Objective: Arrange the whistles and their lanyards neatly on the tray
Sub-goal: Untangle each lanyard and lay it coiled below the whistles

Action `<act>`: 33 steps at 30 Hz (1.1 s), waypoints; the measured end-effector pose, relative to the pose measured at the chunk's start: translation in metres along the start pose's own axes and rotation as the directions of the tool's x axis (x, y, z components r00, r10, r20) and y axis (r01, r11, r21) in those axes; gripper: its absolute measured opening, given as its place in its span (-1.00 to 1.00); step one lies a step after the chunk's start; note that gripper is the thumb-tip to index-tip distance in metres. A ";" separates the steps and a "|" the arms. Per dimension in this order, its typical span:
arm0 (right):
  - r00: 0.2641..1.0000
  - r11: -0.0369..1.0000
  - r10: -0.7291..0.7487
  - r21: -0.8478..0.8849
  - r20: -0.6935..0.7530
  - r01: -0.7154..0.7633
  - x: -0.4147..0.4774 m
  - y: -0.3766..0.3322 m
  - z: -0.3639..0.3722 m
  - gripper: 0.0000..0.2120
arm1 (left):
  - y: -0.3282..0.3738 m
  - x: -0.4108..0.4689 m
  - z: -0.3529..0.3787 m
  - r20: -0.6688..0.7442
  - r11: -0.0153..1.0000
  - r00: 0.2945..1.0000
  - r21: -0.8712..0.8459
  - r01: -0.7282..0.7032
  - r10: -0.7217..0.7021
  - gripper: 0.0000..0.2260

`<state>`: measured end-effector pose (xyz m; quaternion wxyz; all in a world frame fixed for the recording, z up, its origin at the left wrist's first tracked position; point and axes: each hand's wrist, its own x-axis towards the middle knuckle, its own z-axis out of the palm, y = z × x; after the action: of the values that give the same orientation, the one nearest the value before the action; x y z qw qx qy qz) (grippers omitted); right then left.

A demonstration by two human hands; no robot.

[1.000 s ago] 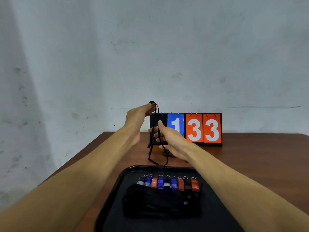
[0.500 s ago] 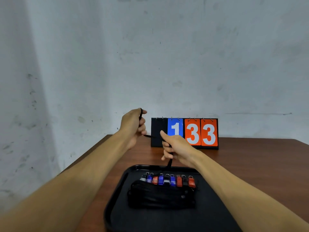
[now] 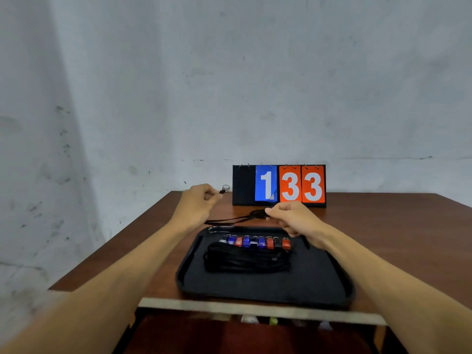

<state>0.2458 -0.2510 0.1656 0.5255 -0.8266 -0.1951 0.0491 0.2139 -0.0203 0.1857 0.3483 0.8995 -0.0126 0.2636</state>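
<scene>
A black tray [image 3: 265, 284] lies on the brown table. Along its far side sits a row of several whistles [image 3: 255, 241] in blue, red, black and grey, with their black lanyards bundled [image 3: 246, 260] just in front. Beyond the tray's far edge, my left hand [image 3: 198, 203] pinches the clip end of a loose black lanyard [image 3: 229, 221], a small metal ring sticking out past the fingers. My right hand [image 3: 291, 215] grips the bunched part of the same lanyard, which sags between the two hands. No whistle shows on this lanyard.
A flip scoreboard [image 3: 279, 185] reading 1 and 33 stands at the back of the table [image 3: 383, 226], against a grey wall. The table's near edge runs just below the tray, with dim objects on a shelf underneath.
Both hands have dropped lower toward the table and moved apart. The lanyard, earlier held up and hanging in a loop, is now drawn out sideways between them. The camera view tilted down.
</scene>
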 end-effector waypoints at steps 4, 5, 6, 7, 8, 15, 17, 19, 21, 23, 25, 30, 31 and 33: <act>0.994 0.992 -0.086 -0.102 -0.064 0.079 -0.018 -0.005 0.008 -0.66 | 0.006 -0.024 0.007 0.098 0.995 0.990 -0.025 -0.101 0.103 -0.91; 0.993 0.991 -0.100 -0.101 -0.064 0.093 -0.023 -0.007 0.011 -0.61 | 0.010 -0.029 0.010 0.115 0.991 0.984 -0.017 -0.133 0.134 -0.92; 0.993 0.991 -0.107 -0.087 -0.054 0.102 -0.027 -0.009 0.013 -0.58 | 0.013 -0.034 0.012 0.127 0.986 0.978 -0.003 -0.165 0.164 -0.92; 0.993 0.991 -0.112 -0.073 -0.039 0.109 -0.032 -0.010 0.015 -0.56 | 0.016 -0.040 0.015 0.134 0.981 0.972 0.007 -0.195 0.192 -0.92; 0.993 0.991 -0.113 -0.068 -0.023 0.111 -0.036 -0.012 0.018 -0.55 | 0.018 -0.044 0.017 0.138 0.975 0.967 0.013 -0.220 0.216 -0.92; 0.982 0.982 -0.186 -0.012 0.015 0.186 -0.053 -0.010 0.041 -0.54 | 0.027 -0.071 0.027 0.070 0.945 0.944 0.017 -0.326 0.324 -0.93; 0.953 0.953 -0.294 -0.100 -0.073 0.286 -0.055 -0.006 0.047 -0.60 | 0.026 -0.076 0.028 0.066 0.951 0.949 -0.035 -0.308 0.309 -0.93; 0.908 0.924 -0.373 -0.167 -0.191 0.345 -0.056 -0.001 0.052 -0.64 | 0.023 -0.080 0.026 0.078 0.956 0.955 -0.082 -0.282 0.288 -0.92; 0.896 0.939 -0.345 -0.114 -0.280 0.325 -0.055 0.004 0.052 -0.67 | 0.017 -0.081 0.024 0.105 0.969 0.966 -0.098 -0.225 0.235 -0.89; 0.913 0.963 -0.233 0.050 -0.335 0.264 -0.052 0.006 0.047 -0.69 | 0.007 -0.081 0.023 0.151 0.981 0.973 -0.115 -0.155 0.172 -0.90; 0.920 0.964 -0.157 0.146 -0.359 0.222 -0.047 0.011 0.041 -0.70 | -0.006 -0.080 0.023 0.204 0.982 0.970 -0.158 -0.101 0.132 -0.96; 0.940 0.969 -0.112 0.175 -0.322 0.176 -0.045 0.025 0.035 -0.71 | -0.020 -0.081 0.024 0.196 0.671 0.978 -0.717 0.191 -0.068 -0.93; 0.948 0.969 -0.094 0.190 -0.303 0.156 -0.045 0.027 0.035 -0.71 | -0.021 -0.080 0.026 0.203 0.577 0.975 -0.788 0.214 -0.086 -0.92; 0.959 0.980 -0.072 0.160 -0.273 0.119 -0.044 0.033 0.035 -0.70 | -0.023 -0.078 0.030 0.255 0.435 0.963 -0.860 0.265 -0.082 -0.89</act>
<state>0.2043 -0.2503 0.1154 0.6191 -0.7660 -0.1576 -0.0711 0.1658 -0.0339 0.1154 0.7883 0.6008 -0.0858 0.1008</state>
